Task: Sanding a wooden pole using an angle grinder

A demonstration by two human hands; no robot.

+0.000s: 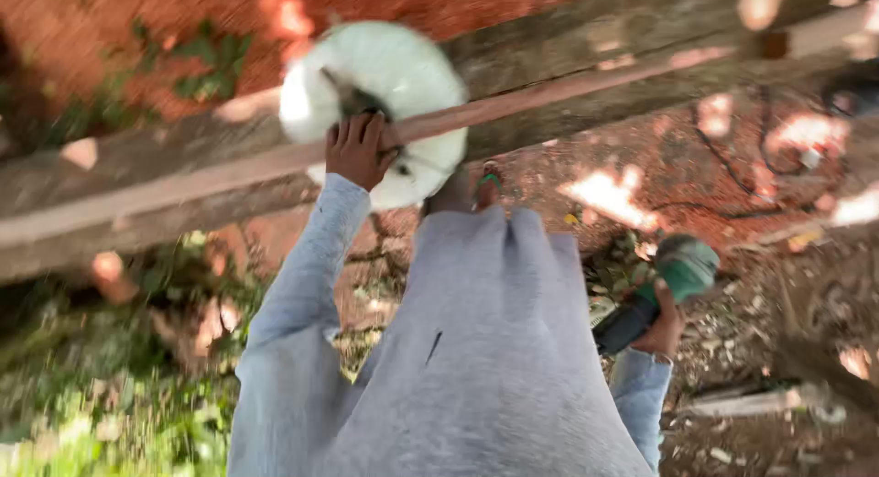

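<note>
left hand (359, 150): raised at the end of a pale grey-blue sleeve (307, 266), fingers bent and pressed onto a round white bundle (380, 102) that looked like a coil or a wrapped roll, blurred so its make could not be told; the grip lay near the bundle's dark centre, and whether the fingers closed fully around anything there could not be told. white bundle: sat against a long weathered wooden beam (568, 65) that crossed the view on a slant, with a thinner reddish strip (549, 92) running along the beam's face and passing behind the hand. right hand (661, 329): low at the person's side, fingers wrapped shut around the dark handle of a green power tool (673, 280), its green head pointing up and away from the body; the tool was well apart from the beam. a grey garment (485, 349) filled the lower middle of the view between the two arms. a foot in a sandal with a green strap (488, 186) showed just below the bundle. ground: red earth (110, 28) beyond the beam, dappled with sun, green weeds (82, 413) at lower left, wood chips and litter (751, 312) at right, a dark cable (732, 170) trailing over the soil at upper right.
</note>
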